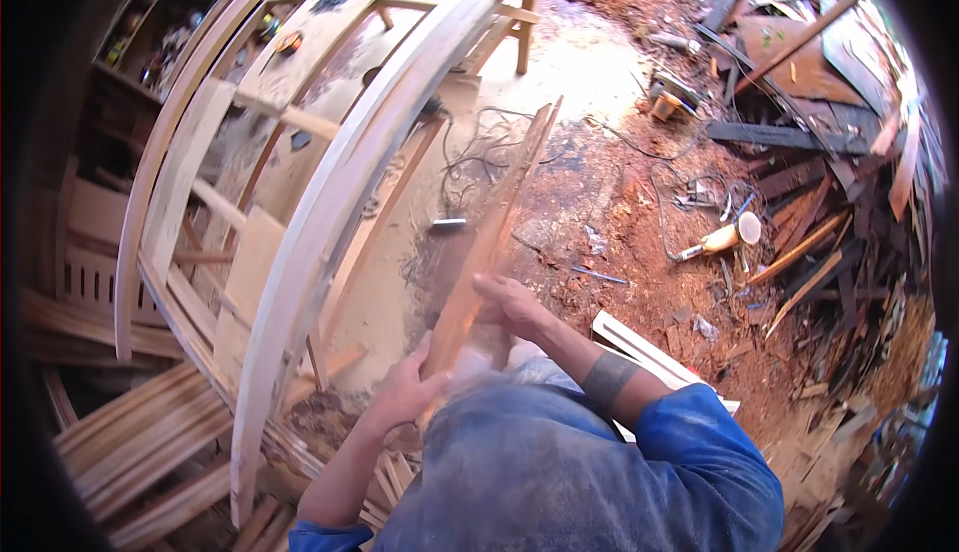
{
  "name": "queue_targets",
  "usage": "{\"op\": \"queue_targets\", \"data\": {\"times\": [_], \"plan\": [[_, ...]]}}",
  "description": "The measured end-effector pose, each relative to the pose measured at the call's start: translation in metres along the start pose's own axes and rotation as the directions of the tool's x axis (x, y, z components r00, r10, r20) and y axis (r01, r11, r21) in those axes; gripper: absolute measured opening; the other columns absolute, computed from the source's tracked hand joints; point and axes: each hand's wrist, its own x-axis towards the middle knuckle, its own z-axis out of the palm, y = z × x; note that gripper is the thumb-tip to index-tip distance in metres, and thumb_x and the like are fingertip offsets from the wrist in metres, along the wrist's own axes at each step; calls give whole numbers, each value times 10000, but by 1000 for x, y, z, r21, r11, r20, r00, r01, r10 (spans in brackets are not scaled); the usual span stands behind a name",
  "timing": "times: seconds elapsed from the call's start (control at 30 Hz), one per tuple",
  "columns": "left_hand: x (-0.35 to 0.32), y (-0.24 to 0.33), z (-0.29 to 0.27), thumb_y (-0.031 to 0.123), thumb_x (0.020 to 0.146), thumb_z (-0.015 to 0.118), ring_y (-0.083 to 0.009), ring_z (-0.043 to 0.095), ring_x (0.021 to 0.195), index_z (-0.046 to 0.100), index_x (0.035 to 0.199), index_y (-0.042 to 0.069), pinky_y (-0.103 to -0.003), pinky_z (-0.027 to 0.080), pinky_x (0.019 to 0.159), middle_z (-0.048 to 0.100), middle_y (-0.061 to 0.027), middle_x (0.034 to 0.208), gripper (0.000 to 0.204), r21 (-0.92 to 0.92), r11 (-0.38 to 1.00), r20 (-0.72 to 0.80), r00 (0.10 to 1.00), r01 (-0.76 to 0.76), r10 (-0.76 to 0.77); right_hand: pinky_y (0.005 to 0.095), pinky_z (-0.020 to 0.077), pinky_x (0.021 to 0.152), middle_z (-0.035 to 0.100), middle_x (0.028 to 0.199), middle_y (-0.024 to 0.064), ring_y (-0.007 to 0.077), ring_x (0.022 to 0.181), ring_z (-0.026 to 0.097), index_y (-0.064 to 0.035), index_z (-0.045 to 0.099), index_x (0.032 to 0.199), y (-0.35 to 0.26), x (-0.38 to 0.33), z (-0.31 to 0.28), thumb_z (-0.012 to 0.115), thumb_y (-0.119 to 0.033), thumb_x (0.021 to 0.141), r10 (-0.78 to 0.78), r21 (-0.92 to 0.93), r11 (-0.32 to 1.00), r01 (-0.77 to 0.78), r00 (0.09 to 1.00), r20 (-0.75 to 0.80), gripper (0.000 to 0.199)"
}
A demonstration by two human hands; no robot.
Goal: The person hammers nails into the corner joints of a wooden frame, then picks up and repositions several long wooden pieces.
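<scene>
I hold a long reddish wooden strip (499, 212) that runs from my chest up and away to a pointed end. My left hand (408, 390) grips its near end from the left. My right hand (514, 304) is wrapped over the strip a little higher, on its right side. A dark band sits on my right forearm (607, 378). The strip hangs above a dusty floor, beside a long pale plank (330, 202) that lies on the workbench (270, 82).
Pale slats (140, 442) are stacked at the lower left. Cables (479, 147) trail over the sawdust floor. An orange tool with a white disc (721, 237) lies at the right, near a heap of dark scrap boards (829, 182). A white plank (649, 352) lies beside my right arm.
</scene>
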Motion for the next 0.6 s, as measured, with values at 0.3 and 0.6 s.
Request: {"op": "queue_targets", "data": {"times": [0.3,0.6], "plan": [[40,62,-65,268,851,746,-346,595,1310,425,1505,-74,-381,446,1105,611,-289,1376,805,199,917,-118,920,-346,373,330,480,428,539,707,24,180,533,567,-148,589,969,-59,-8,-166,616,-328,946,-212,230,826,514,662,-719,184],[147,211,-192,313,851,727,-454,625,1169,420,1492,-92,-456,460,1045,653,-324,1216,818,366,829,-489,670,-423,558,324,383,323,423,462,-6,189,340,453,-174,468,748,-20,-128,-248,653,-357,900,-69,260,864,431,613,-787,301]]}}
